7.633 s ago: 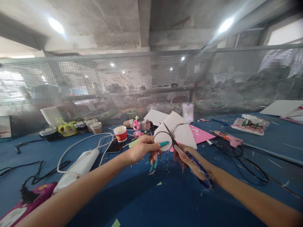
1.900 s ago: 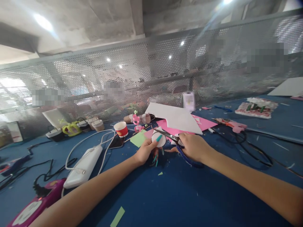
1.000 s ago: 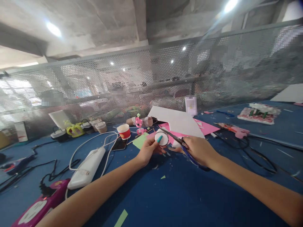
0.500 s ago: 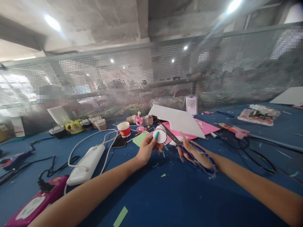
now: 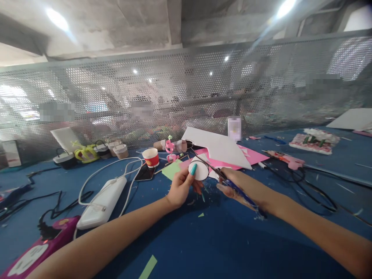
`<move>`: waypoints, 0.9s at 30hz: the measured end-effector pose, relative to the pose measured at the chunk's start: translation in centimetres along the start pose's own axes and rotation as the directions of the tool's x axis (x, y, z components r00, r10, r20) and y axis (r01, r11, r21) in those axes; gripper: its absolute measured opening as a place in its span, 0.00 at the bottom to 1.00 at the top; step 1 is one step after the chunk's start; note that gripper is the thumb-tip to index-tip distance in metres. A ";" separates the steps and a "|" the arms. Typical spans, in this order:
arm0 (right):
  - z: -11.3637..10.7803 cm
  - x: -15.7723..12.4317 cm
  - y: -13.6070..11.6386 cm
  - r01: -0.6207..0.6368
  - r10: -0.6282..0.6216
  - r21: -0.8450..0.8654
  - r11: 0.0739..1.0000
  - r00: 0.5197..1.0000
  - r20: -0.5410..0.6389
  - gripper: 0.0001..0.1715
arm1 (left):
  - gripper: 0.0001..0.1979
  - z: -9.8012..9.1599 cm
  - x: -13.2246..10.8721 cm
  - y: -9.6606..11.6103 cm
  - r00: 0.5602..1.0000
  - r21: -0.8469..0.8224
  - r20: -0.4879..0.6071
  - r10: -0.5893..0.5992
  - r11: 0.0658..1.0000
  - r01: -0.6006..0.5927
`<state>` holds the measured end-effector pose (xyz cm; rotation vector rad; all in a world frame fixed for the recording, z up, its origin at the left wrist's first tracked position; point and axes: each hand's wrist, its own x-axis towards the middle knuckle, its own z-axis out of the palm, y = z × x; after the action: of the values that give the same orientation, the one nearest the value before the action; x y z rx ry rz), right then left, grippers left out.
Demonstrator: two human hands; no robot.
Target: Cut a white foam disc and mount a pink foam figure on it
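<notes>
My left hand [image 5: 180, 187] pinches a small white paper disc [image 5: 200, 171] between thumb and fingers, held just above the blue table [image 5: 203, 248]. My right hand [image 5: 236, 186] grips blue-handled scissors [image 5: 221, 176], palm turned partly up. The scissor blades point up and left and meet the disc's right edge. Tiny paper scraps lie on the table below both hands.
Behind the hands lie white card [image 5: 217, 145] and pink paper [image 5: 250, 155], a green sheet [image 5: 171, 169], a red paper cup [image 5: 151, 157] and a phone [image 5: 144, 173]. A white power brick [image 5: 101, 203] with cables sits left. A pink glue gun [image 5: 286, 159] and black cables lie right. A perforated metal screen bounds the back.
The large white sheet once attached to the disc is gone; only the round disc stays in my left hand. My right hand keeps rotating with the scissors around the disc's edge.
</notes>
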<state>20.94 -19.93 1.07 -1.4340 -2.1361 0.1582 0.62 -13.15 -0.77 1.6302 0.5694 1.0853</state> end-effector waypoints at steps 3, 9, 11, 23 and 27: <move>-0.1 -0.1 -0.2 0.049 -0.050 -0.078 0.996 0.999 -0.012 0.22 | 0.21 -0.1 0.1 -0.1 1.000 -0.018 -0.001 0.011 1.000 -0.011; 0.0 0.1 0.0 0.058 -0.067 -0.171 0.983 0.997 -0.045 0.22 | 0.22 -0.2 0.2 -0.3 0.999 -0.064 0.045 0.022 0.998 -0.019; 0.0 0.2 0.2 0.045 -0.051 -0.154 0.987 0.998 -0.037 0.22 | 0.22 -0.2 0.2 -0.3 0.998 -0.049 0.050 0.021 0.999 -0.019; -0.5 0.7 0.9 -0.010 0.004 -0.149 0.989 0.999 -0.041 0.23 | 0.23 -0.5 0.7 -0.4 0.998 -0.016 0.049 -0.026 1.000 0.027; -0.6 0.6 1.1 -0.047 0.045 -0.129 0.991 0.999 -0.019 0.24 | 0.21 -0.5 0.9 -0.5 0.997 0.028 0.034 -0.065 0.998 0.064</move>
<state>21.99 -19.07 1.33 -1.5538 -2.1351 0.0261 0.71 -12.00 -0.88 1.6394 0.6118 1.0041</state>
